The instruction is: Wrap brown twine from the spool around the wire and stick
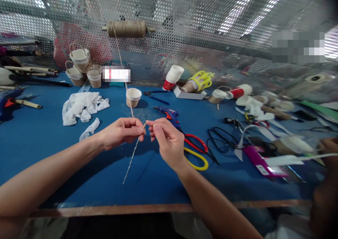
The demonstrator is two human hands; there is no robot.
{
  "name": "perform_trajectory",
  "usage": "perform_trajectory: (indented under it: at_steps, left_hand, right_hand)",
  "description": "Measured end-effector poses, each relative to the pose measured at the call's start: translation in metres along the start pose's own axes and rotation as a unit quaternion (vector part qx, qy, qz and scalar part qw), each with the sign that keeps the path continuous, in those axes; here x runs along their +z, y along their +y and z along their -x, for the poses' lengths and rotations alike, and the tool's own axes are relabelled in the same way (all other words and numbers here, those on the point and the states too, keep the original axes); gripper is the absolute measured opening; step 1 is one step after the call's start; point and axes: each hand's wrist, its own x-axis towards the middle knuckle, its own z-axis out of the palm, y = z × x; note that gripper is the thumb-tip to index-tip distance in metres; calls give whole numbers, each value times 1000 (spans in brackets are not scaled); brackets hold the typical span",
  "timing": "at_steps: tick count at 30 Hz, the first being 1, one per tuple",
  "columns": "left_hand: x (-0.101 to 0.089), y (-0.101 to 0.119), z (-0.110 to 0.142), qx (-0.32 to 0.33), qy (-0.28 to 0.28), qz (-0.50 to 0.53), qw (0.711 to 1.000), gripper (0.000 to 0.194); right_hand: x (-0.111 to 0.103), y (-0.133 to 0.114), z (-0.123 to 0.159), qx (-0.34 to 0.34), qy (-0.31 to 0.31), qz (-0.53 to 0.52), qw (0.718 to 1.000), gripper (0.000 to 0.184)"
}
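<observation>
Twine [120,52] runs down from a spool [126,29] on the mesh wall to my left hand [128,129]. That hand is closed, pinching the twine between thumb and fingers. A thin, pale twisted end [130,165] hangs below it over the blue table. Close on its right, my right hand [167,137] pinches a small bit of the twine at the fingertips. Just beyond the hands stands a small brown cup with a white lace rim [133,97]. A blue glue gun [171,115] lies behind my right hand, and scissors with red and yellow handles [196,158] lie partly under it.
White lace pieces [80,107] lie at left, near stacked lace-rimmed cups with handles [80,60]. Pliers [157,95], paper cups [173,77] and a yellow holder [202,80] stand or lie at the back. A black cable [221,138] and purple box [260,161] are at right, near another person's hand [330,149].
</observation>
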Motion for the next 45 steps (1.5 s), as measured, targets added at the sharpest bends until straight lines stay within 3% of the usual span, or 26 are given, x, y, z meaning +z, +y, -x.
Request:
perform_trajectory:
  at_steps: [8,12,16,22,26,29,35,38,42,45]
  left_hand:
    - [-1,-1,-1,9,2,-31,999,20]
    - [0,3,2,21,12,-103,994,18]
    - [0,5,4,28,-6,-146,989,17]
    - [0,4,4,19,-16,-138,990,16]
    - [1,9,4,36,-6,-153,987,14]
    - [4,11,5,59,16,-230,971,13]
    - [10,9,8,79,77,-391,914,14]
    - [10,11,9,88,87,-426,896,15]
    - [9,14,10,110,86,-412,900,16]
    - [10,14,11,120,96,-443,883,15]
  right_hand:
    - [-1,-1,-1,-4,-1,13,1000,18]
    - [-1,-2,-3,68,-4,-41,997,15]
    - [-1,-4,-8,157,-68,-110,979,11]
    - [0,-1,-9,179,-83,-172,965,7]
    - [1,4,-7,221,-84,-255,938,17]
    - [1,3,-7,238,-71,-245,937,20]
    - [-1,-7,-8,209,-84,-68,972,17]
    - [1,-3,-7,228,-78,-118,963,19]
    - [3,4,-7,260,-70,-232,935,31]
    - [3,4,-7,256,-66,-213,941,31]
